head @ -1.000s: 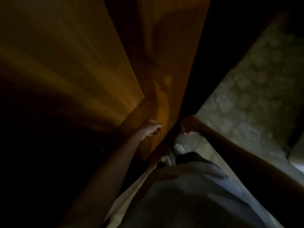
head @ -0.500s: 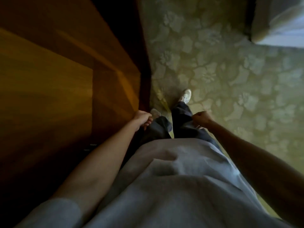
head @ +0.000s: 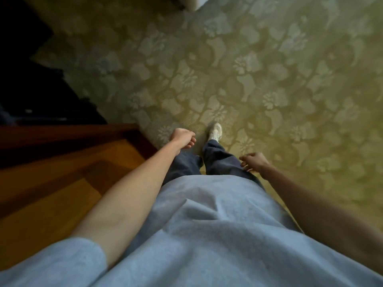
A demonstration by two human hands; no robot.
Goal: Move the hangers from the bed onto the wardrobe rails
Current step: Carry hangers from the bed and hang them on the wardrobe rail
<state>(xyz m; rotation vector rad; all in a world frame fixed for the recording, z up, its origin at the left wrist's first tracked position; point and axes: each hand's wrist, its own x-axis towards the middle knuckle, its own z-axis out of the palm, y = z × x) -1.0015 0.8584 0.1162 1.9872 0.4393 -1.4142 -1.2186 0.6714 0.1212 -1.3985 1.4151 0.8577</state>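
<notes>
No hanger shows in the head view. My left hand hangs in front of my left leg with its fingers loosely curled, holding nothing. My right hand hangs beside my right thigh, fingers loosely curled and empty. The brown wooden wardrobe fills the lower left, its side close to my left arm. A pale corner of the bed pokes in at the top edge. The wardrobe rails are out of sight.
Green carpet with a pale floral pattern covers the floor ahead and to the right. A dark shadowed area lies at the upper left beyond the wardrobe. My white shoe is stepping forward.
The view has swung away from the wardrobe to the carpet. Both hands have dropped to my sides, empty. The bed corner has shifted from the upper right to the top middle.
</notes>
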